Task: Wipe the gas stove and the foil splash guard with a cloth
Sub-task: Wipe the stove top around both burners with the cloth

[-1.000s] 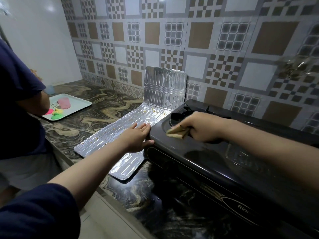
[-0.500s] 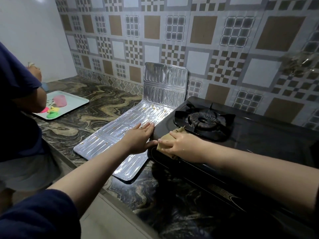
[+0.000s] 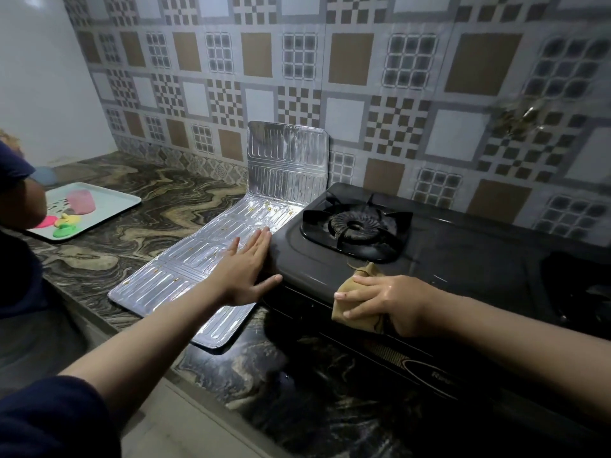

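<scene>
Right hand [image 3: 386,304]: grip clamped on a tan cloth [image 3: 358,300], fingers curled over its top, pressing it against the front left edge of the stove [image 3: 463,259]; most of the cloth is hidden under the hand, with one peak showing above the knuckles. Left hand [image 3: 246,272]: grip apart, fingers straight, palm down on the flat part of the foil guard [image 3: 205,259], its thumb reaching to the stove's left corner. Stove: black, standing on the dark marbled surface [image 3: 139,206], its left burner [image 3: 355,226] in full view; the right burner is dark and hard to make out, and the front panel lettering is cut off by the right forearm. Foil guard: lying flat just left of the stove and touching its side, the far panel bent upright against the tiled wall [image 3: 363,77]; small brown specks on the foil. Tray [image 3: 112,201]: pale, well left on the surface, holding pink, yellow and green lumps, partly hidden by a second person [image 3: 16,226] in a dark sleeve at the left frame edge.
</scene>
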### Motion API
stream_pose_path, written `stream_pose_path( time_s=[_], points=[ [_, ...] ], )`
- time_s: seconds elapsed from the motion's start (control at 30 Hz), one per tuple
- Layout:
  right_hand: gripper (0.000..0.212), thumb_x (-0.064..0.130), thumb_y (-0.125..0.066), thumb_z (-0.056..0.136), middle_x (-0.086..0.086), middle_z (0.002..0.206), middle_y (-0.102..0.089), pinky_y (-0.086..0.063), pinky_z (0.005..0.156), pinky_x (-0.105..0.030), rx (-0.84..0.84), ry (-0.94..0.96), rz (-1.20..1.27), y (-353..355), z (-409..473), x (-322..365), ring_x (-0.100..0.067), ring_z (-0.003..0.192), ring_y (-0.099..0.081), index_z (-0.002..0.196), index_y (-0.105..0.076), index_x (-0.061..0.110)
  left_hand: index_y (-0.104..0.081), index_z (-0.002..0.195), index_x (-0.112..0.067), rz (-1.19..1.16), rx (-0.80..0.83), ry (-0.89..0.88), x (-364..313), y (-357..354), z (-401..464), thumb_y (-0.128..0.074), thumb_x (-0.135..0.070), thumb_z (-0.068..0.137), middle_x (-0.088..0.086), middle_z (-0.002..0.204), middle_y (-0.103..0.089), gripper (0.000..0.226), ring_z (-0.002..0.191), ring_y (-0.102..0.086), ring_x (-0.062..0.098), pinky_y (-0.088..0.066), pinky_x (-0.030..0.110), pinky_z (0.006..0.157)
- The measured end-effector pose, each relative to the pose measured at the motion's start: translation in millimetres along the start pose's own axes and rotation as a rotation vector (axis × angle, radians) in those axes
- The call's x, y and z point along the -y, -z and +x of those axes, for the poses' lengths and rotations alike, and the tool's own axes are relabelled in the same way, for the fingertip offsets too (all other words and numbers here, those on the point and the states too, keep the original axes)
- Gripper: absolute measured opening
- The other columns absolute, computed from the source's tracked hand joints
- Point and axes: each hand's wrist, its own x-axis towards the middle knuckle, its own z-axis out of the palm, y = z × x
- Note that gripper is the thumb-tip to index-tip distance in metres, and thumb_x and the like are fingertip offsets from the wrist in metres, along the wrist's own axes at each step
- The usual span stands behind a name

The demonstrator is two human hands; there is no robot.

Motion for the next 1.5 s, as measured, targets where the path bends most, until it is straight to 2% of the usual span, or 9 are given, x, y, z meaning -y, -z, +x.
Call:
stream_pose_path(
  time_s=[0.17, 0.37, 0.53, 0.63, 0.77, 0.83, 0.93, 1.23, 1.5],
  points=[
    [0.060, 0.001, -0.056, 0.073, 0.038, 0.134, -0.030, -0.031, 0.114, -0.033, -0.009, -0.086, 0.097, 4, -42, -16, -0.001, 0.141, -0.025, 0.120, -0.063, 0.037, -0.009, 0.153, -0.005, -0.078, -0.092, -0.017, -60, 8, 17, -0.010, -0.076, 0.074, 0.008, 0.162, -0.003, 0.106, 0.149, 0.001, 0.018, 0.004, 0.044, 0.118],
    [0.062, -0.002, -0.052, 0.064, 0.034, 0.128, -0.051, -0.027, 0.114, -0.018, 0.045, -0.163, 0.343, 19, -79, -37, 0.011, 0.131, -0.036, 0.109, -0.070, 0.037, 0.001, 0.153, -0.002, -0.114, 0.019, 0.246, -109, 5, 37, -0.020, -0.078, 0.084, 0.013, 0.161, 0.008, 0.104, 0.149, 0.008, 0.023, 0.001, 0.046, 0.119],
    [0.057, 0.001, -0.044, 0.061, 0.017, 0.107, -0.071, -0.050, 0.095, -0.024, 0.127, -0.164, 0.440, 55, -73, -46, 0.009, 0.102, -0.061, 0.097, -0.076, 0.031, -0.009, 0.153, -0.003, -0.052, 0.074, 0.298, -109, 4, 38, 0.004, -0.085, 0.058, 0.014, 0.161, -0.004, 0.126, 0.149, -0.002, 0.025, -0.004, 0.046, 0.119],
    [0.055, 0.000, -0.049, 0.070, 0.008, 0.101, -0.073, -0.054, 0.071, -0.026, -0.117, -0.181, 0.445, 64, -57, -56, -0.006, 0.081, -0.064, 0.108, -0.071, 0.034, -0.011, 0.153, -0.003, -0.034, 0.051, 0.304, -111, 4, 38, 0.004, -0.084, 0.057, 0.014, 0.161, -0.006, 0.126, 0.149, -0.005, 0.025, -0.007, 0.044, 0.120],
    [0.071, -0.014, -0.044, 0.074, 0.005, 0.142, -0.050, -0.036, 0.097, -0.010, -0.220, -0.151, 0.257, 48, -23, -53, -0.013, 0.133, -0.042, 0.131, -0.057, 0.027, -0.012, 0.153, -0.003, -0.035, 0.042, 0.323, -114, 3, 36, 0.003, -0.084, 0.057, 0.014, 0.161, -0.007, 0.127, 0.149, -0.005, 0.025, -0.008, 0.042, 0.120],
    [0.074, -0.012, -0.043, 0.079, 0.005, 0.154, -0.033, -0.027, 0.112, -0.025, -0.091, -0.134, 0.115, 36, -8, -46, -0.020, 0.143, -0.026, 0.139, -0.046, 0.030, -0.013, 0.153, -0.003, -0.034, 0.037, 0.327, -114, 3, 36, 0.002, -0.084, 0.057, 0.014, 0.161, -0.008, 0.126, 0.149, -0.006, 0.025, -0.009, 0.041, 0.119],
    [0.083, -0.014, -0.042, 0.078, 0.007, 0.159, -0.016, -0.017, 0.118, -0.047, 0.038, -0.160, 0.021, 19, -6, -42, -0.027, 0.147, -0.010, 0.146, -0.031, 0.033, -0.015, 0.152, -0.003, -0.045, 0.030, 0.321, -113, 3, 36, 0.001, -0.084, 0.058, 0.015, 0.161, -0.008, 0.125, 0.149, -0.007, 0.025, -0.010, 0.042, 0.119],
    [0.087, -0.012, -0.048, 0.077, 0.010, 0.159, -0.009, -0.007, 0.116, -0.028, 0.050, -0.338, 0.060, 11, -54, -32, -0.016, 0.148, -0.005, 0.148, -0.024, 0.032, -0.021, 0.150, 0.000, -0.086, -0.020, 0.286, -110, 1, 34, -0.018, -0.080, 0.079, 0.019, 0.159, -0.013, 0.107, 0.148, -0.011, 0.028, -0.013, 0.043, 0.119],
    [0.094, -0.015, -0.042, 0.070, 0.016, 0.157, -0.007, -0.009, 0.120, -0.031, 0.034, -0.607, 0.100, -6, -133, -12, -0.013, 0.148, -0.003, 0.146, -0.027, 0.038, -0.026, 0.147, 0.004, -0.129, -0.066, 0.262, -111, 0, 33, -0.031, -0.072, 0.087, 0.024, 0.156, -0.019, 0.097, 0.146, -0.016, 0.033, -0.016, 0.045, 0.117]
  ],
)
